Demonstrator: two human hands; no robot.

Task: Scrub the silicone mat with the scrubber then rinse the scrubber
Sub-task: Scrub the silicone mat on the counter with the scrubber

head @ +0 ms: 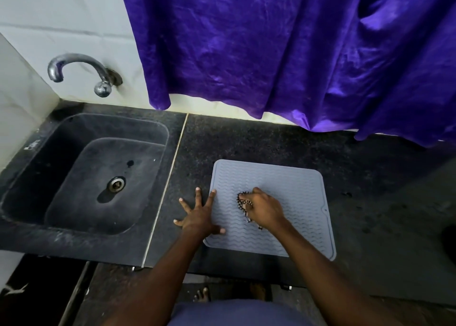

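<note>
A grey silicone mat (293, 192) with a wavy ribbed surface lies flat on the black counter (271, 143). My right hand (265, 208) grips a dark, speckled scrubber (241, 202) and holds it down on the middle-left of the mat; most of the scrubber is hidden under my fingers. My left hand (199, 214) lies flat with fingers spread straight, across the mat's left edge, partly on the mat and partly on the counter.
A black sink (37, 168) with a metal drain (116, 184) is set into the counter at the left. A chrome tap (81, 71) juts from the white tiled wall above it. A purple curtain (283, 49) hangs behind the counter.
</note>
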